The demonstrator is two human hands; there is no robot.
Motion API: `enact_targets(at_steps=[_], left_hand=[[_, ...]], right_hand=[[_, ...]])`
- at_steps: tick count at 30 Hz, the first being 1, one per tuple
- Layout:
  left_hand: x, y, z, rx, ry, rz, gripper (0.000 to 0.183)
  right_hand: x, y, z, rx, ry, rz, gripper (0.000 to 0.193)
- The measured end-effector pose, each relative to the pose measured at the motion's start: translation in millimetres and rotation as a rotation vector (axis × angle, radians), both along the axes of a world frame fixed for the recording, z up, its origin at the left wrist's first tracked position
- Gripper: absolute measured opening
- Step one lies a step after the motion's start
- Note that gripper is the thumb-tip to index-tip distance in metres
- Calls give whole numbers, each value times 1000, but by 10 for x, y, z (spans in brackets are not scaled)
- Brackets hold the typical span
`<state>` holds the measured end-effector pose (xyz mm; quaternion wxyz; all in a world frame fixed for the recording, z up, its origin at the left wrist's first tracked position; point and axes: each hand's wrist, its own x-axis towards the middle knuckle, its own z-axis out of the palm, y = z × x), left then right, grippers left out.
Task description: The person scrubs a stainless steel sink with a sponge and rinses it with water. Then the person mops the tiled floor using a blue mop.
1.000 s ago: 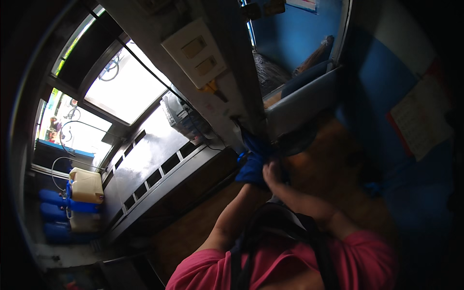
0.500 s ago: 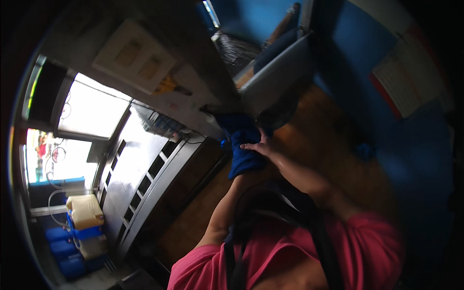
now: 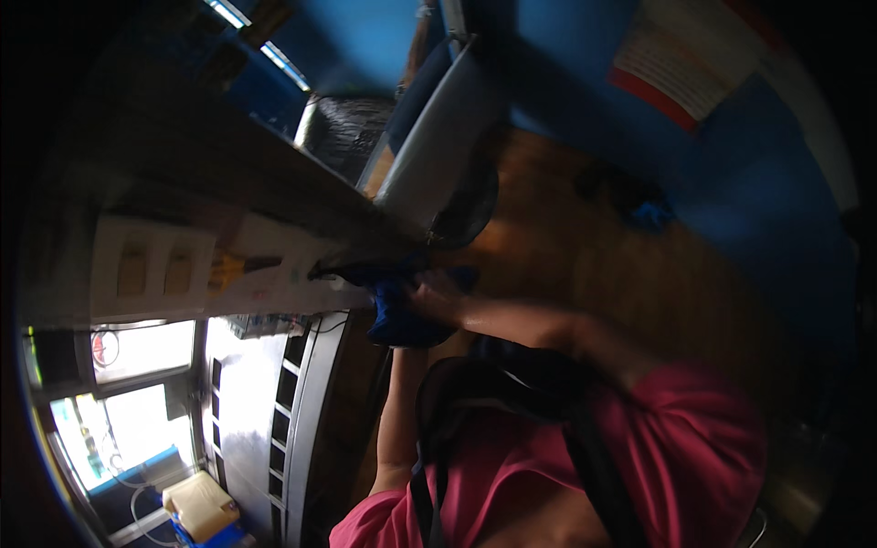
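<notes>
A blue glove (image 3: 402, 315), dark toward its far end, covers my left hand, and my bare left forearm (image 3: 397, 402) runs up into its lower edge. The fingers inside it are hidden. My right hand (image 3: 438, 294) is closed on the right side of the glove, gripping its material. Motion and shadow smear the fingertips there. Both hands are in front of my body, beside a pale wall.
A switch plate (image 3: 155, 274) and a yellow-and-black object (image 3: 242, 267) are on that wall. Left below stands a metal counter (image 3: 247, 402) with a beige container (image 3: 199, 507). A grey bin-like container (image 3: 429, 151) stands ahead. Something blue (image 3: 650, 215) lies on the brown floor (image 3: 585, 265).
My view has turned, so the wall and counter appear lower and the container further left. My right hand has moved left along the glove and now wraps it more closely.
</notes>
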<state>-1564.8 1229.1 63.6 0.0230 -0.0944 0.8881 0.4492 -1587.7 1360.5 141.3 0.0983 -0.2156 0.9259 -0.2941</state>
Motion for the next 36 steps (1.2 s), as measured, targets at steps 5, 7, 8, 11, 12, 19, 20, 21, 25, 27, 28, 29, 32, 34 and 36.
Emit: enact_targets(at_steps=[5, 7, 8, 11, 12, 19, 20, 21, 25, 27, 28, 29, 32, 34, 36], left_hand=[[141, -109, -169, -22, -51, -31, 43], [182, -138, -317, -39, -76, -27, 44], [189, -149, -421, -50, -85, -23, 44], [237, -254, -830, -94, -118, -16, 45], [278, -301, -994, -112, -129, -10, 45], [737, -801, -1985, -247, -196, 55, 47], [707, -823, -2005, 41, -251, 142, 59], [641, -719, -2035, -340, -390, -125, 59], [393, 91, -1817, -482, -573, -271, 55], [188, 686, -1649, -450, -590, -343, 54], [83, 1016, -1585, -421, -597, -394, 53], [14, 1332, -1504, -397, -603, -435, 52], [-205, 2183, -1253, -295, -586, -531, 50], [-275, 2611, -1089, -234, -583, -578, 49], [-278, 2882, -913, -211, -591, -606, 47]], right_hand=[[87, 265, -163, 287, 154, 468, 72], [71, 641, -348, 32, -46, 541, 76], [80, 867, -451, 50, -203, 468, 75], [156, 1723, -803, -54, -452, 170, 64], [338, 2061, -926, 45, -366, -110, 54], [1388, 5173, -1704, 475, -563, -331, 25], [1452, 5549, -1728, 460, -482, -371, 25], [1442, 5905, -1703, 447, -396, -409, 25], [783, 7128, -1217, 215, -383, -780, 31], [265, 7591, -896, -143, -227, -1157, 42], [-45, 7839, -737, -310, -220, -1243, 45], [-349, 8048, -603, -562, -345, -1409, 47], [-1103, 8594, -354, -1154, -116, -1488, 59], [-1470, 8889, -302, -1229, -81, -1497, 68], [-1766, 9128, -302, -1150, -33, -1560, 71]])
